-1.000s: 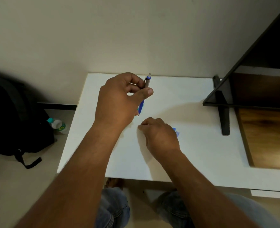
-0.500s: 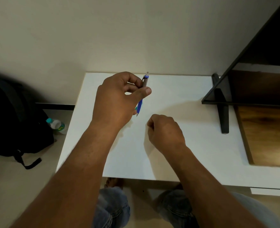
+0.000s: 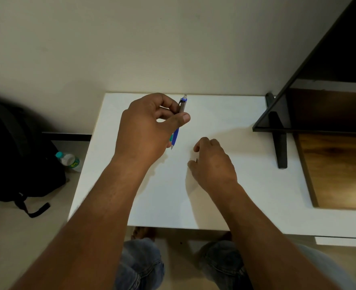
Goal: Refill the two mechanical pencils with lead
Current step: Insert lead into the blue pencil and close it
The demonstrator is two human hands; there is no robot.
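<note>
**Left hand** [image 3: 150, 132]: raised above the white rectangular surface [image 3: 225, 206]. The thumb and curled fingers pinch a blue and grey mechanical pencil [image 3: 175, 136] at mid-barrel.

**Pencil:** near upright, white cap end toward the wall, metal tip down and clear of the surface. A teal sliver [image 3: 170, 137] shows just beside the blue barrel, behind the palm; what it is cannot be told.

**Right hand** [image 3: 213, 164]: knuckles up, low at the surface, just right of the pencil tip and apart from it. The fingers are curled under toward the thumb; whether they pinch anything cannot be told.

**Left, on the floor:** black fabric backpack [image 3: 16, 153], with a clear plastic bottle with teal cap [image 3: 68, 160] beside it.

**Right:** black flat screen [image 3: 323, 109] on a black foot, standing on the surface.
</note>
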